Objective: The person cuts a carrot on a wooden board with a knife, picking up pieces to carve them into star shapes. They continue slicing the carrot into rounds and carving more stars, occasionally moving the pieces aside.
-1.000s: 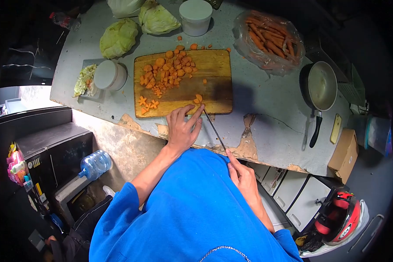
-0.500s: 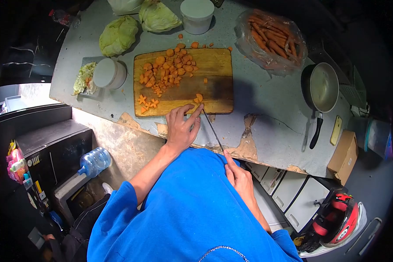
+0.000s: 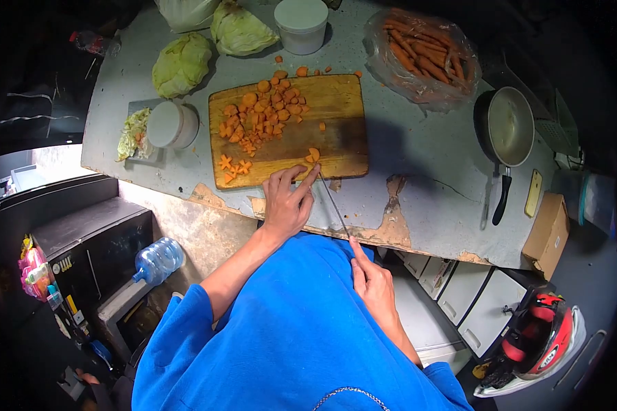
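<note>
A wooden cutting board [image 3: 336,113] lies on the table, with a pile of chopped orange carrot pieces [image 3: 271,109] on its left half. My right hand [image 3: 375,284] is closed round the handle of a thin knife [image 3: 334,205], whose tip points up to the board's front edge. My left hand [image 3: 288,202] reaches over that edge, fingers bent, with its fingertips against a small cut carrot piece [image 3: 312,155] beside the knife tip. Several star-like carrot pieces [image 3: 234,166] lie at the board's near left corner.
Cabbages [image 3: 182,65] and lidded white tubs [image 3: 301,24] stand behind and left of the board. A plastic bag of carrots [image 3: 428,55] is at the back right. Farther right are a pan [image 3: 511,127], a yellow phone-like object [image 3: 533,194] and a cardboard box [image 3: 547,236].
The camera view has shifted slightly. Both hands, the knife and the carrot piece keep nearly the same places relative to the board.
</note>
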`<state>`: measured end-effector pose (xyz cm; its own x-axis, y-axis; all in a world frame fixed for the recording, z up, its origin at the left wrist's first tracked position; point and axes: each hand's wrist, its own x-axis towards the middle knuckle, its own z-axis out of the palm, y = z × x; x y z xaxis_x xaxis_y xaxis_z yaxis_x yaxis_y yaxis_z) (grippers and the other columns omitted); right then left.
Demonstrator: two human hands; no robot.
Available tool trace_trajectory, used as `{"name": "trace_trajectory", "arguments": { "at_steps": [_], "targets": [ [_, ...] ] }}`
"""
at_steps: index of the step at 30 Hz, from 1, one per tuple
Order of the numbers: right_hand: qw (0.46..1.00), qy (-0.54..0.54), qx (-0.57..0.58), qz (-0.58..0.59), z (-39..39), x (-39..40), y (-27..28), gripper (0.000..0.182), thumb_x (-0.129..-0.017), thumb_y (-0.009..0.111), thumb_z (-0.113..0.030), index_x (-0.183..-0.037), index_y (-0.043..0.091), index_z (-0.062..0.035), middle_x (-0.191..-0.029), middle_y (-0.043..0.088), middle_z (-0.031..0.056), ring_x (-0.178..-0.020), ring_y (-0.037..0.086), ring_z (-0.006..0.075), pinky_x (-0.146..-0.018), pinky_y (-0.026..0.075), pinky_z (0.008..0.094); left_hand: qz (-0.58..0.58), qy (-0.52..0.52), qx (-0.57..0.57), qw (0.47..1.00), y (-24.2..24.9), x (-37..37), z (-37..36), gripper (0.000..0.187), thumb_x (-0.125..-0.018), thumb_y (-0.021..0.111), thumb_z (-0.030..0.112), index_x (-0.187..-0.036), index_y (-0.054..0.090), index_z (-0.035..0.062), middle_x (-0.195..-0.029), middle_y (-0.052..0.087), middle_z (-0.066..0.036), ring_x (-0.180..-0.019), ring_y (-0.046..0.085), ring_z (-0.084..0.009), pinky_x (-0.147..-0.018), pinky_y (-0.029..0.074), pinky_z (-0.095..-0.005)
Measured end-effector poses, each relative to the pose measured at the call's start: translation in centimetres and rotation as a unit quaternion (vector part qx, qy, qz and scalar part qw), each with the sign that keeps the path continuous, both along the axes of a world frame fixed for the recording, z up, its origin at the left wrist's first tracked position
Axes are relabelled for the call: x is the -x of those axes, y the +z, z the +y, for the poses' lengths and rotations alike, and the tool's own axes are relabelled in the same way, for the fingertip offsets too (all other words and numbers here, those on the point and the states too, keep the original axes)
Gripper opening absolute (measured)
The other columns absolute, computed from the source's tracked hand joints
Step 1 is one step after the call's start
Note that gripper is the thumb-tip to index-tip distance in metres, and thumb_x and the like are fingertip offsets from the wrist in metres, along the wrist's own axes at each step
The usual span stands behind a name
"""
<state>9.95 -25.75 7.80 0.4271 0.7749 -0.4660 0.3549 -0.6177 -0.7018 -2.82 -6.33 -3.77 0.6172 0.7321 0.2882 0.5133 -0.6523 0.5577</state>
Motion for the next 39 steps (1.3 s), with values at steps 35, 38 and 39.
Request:
{"name": "trace_trajectory", "arguments": {
  "at_steps": [35, 38, 39],
  "targets": [
    [0.976, 0.164, 0.003, -0.144, -0.6, -2.3, -0.1, 0.053, -0.103, 0.057, -0.014, -0.154, 0.051, -0.0237, -0.083, 0.070, 0.0263, -0.075, 0.071, 0.0442, -0.070, 0.054, 0.0536, -0.069, 0.058, 0.088, 0.992, 1.5, -1.3, 3.8, 0.022, -0.091, 0.076, 0.016, -0.105, 0.077, -0.0006, -0.098, 0.072, -0.017, -0.093, 0.064, -0.0362, -0.084, 0.048, -0.0435],
    [0.992, 0.114, -0.022, -0.054, -0.3, -3.4, -0.5, 0.051, -0.104, 0.056, -0.015, -0.154, 0.052, -0.0218, -0.076, 0.066, 0.0259, -0.068, 0.067, 0.0419, -0.070, 0.052, 0.0406, -0.057, 0.055, 0.094, 0.992, 1.6, -1.3, 4.0, 0.023, -0.090, 0.076, 0.015, -0.106, 0.077, -0.0015, -0.097, 0.071, -0.018, -0.093, 0.064, -0.0373, -0.083, 0.049, -0.0442],
    [0.995, 0.098, 0.016, -0.024, 0.0, -3.7, 0.0, 0.051, -0.104, 0.056, -0.015, -0.154, 0.052, -0.0226, -0.082, 0.070, 0.0235, -0.072, 0.068, 0.0407, -0.070, 0.052, 0.0414, -0.058, 0.054, 0.095, 0.992, 1.5, -1.3, 3.8, 0.023, -0.090, 0.076, 0.015, -0.106, 0.077, -0.0015, -0.097, 0.071, -0.018, -0.093, 0.064, -0.0373, -0.083, 0.049, -0.0442]
  ]
}}
